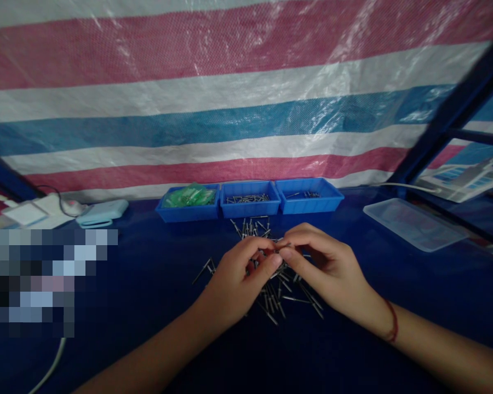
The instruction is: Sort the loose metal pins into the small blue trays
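Observation:
A loose pile of blind rivets (272,295), thin metal pins with short sleeves, lies scattered on the dark blue table. Over the pile, my left hand (232,279) has its thumb and forefinger pinched together. My right hand (332,268), with a red cord at its wrist, pinches at the same spot, and the fingertips of both hands meet. A tiny, dark metallic bit shows between them; the fingers hide most of it, so its kind is unclear. Behind the pile, the middle blue bin (250,209) holds more rivets.
The left blue bin (189,213) contains a green plastic bag (191,194); the right blue bin (310,205) has a few small metal pieces. A clear plastic lid (414,224) lies at right. A light-blue case (102,212) and a white cable (53,366) are at left.

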Demonstrator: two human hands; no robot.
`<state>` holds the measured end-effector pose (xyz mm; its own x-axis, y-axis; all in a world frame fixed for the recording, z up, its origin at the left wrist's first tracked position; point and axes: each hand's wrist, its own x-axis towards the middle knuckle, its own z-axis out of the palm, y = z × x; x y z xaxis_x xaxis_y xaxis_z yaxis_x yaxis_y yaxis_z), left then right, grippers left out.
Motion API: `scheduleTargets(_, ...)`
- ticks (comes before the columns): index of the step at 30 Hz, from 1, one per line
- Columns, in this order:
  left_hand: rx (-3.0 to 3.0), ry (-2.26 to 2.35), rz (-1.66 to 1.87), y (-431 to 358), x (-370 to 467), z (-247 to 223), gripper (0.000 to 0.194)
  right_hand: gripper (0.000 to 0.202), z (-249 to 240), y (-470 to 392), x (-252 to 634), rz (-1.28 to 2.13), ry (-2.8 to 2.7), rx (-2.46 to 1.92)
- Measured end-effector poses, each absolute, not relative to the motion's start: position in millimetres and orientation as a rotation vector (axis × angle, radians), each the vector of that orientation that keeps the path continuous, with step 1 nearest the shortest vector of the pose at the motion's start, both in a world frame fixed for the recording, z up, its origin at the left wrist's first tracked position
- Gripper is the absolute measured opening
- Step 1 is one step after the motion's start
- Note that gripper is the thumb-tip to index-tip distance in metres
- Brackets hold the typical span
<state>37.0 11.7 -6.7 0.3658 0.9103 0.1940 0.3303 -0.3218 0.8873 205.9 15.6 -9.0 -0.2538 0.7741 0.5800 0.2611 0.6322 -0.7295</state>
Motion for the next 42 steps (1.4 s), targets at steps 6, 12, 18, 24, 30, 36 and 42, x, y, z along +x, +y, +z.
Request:
scheduleTargets(6, 1.838, 1.113, 0.984, 11, 38, -7, 0.012, 0.006, -9, 15, 205, 0.621, -1.766, -0.832)
scheduleTargets(12, 1.877, 1.147, 1.13, 13, 36, -7, 0.008, 0.006, -11, 20, 206, 0.643, -1.793, -0.882)
scheduleTargets(18, 2.001, 1.134, 1.203, 10, 35, -5, 0.006, 0.007, -13, 21, 204, 0.705, -1.887, -0.868)
scheduleTargets(24, 1.886, 1.19, 1.214, 14, 34, -4, 0.015, 0.012, -7, 42, 219, 0.383, -1.897, -0.948)
scheduleTargets(30, 1.968, 1.244, 1.098, 19, 30, -5, 0.017, 0.018, -6, 97, 261, -0.252, -1.741, -1.338)
scheduleTargets(36, 2.383, 1.353, 0.954, 43, 5, -7, 0.019, 0.02, -15, 100, 275, -0.3, -1.797, -1.381)
scheduleTargets(42, 2.54, 1.405, 0.62, 62, -16, -8, 0.023, 0.014, -16, 78, 255, -0.093, -1.919, -1.277)
